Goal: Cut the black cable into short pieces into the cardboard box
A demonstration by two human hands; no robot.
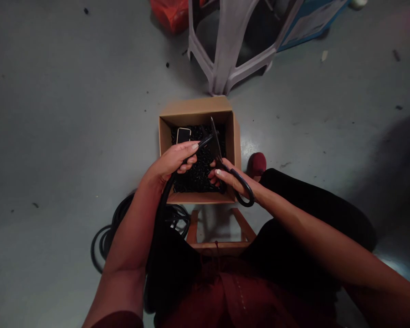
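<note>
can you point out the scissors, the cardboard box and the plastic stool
scissors (pixel 217 145), head view, on the upper blade
cardboard box (pixel 196 106), head view, on the far flap
plastic stool (pixel 223 45), head view, on the leg nearest the box

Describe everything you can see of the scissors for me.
The scissors have slim, dark, metal-looking blades and a rounded black handle loop. The right hand grips them over the open cardboard box, tips pointing away from the person, by the black tube in the left hand. How far they are open is unclear.
</note>
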